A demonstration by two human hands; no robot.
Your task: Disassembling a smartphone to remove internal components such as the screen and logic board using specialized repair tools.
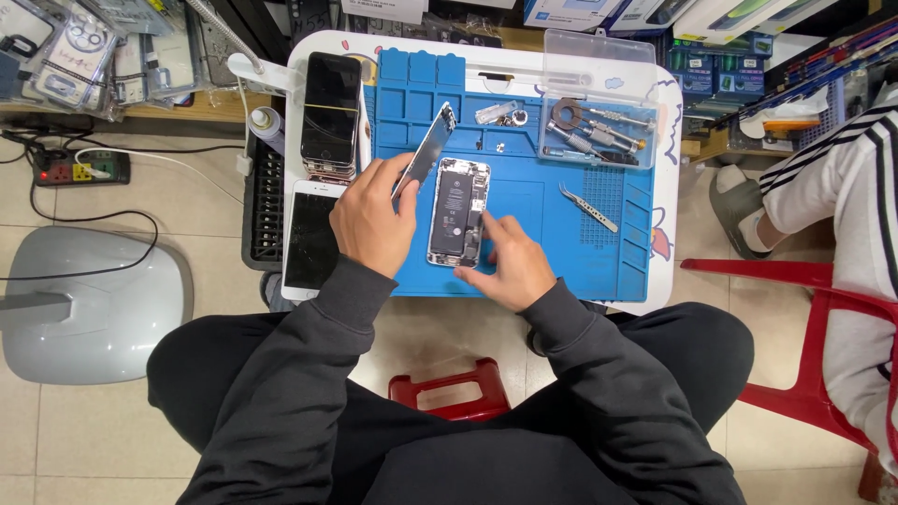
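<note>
1. Holding the phone screen (428, 150) up on its edge, the left hand (369, 220) has its fingers closed around the lower part, in the middle of the frame.
2. The screen is already lifted off the open phone body (458, 212), which lies flat on the blue mat (552, 234) just right of that hand. Its black battery shows inside.
3. The right hand (510, 262) rests on the bottom end of the phone body. Its fingers are bent and press down; they wrap around nothing.
4. I think the opening part is done. The inside work looks not started.
5. The tweezers (589, 208) lie untouched on the mat, right of the phone.
6. Screwdrivers sit in the clear box (599, 117) in the upper right.
7. Other phones (327, 112) are stacked at the left of the surface.
</note>
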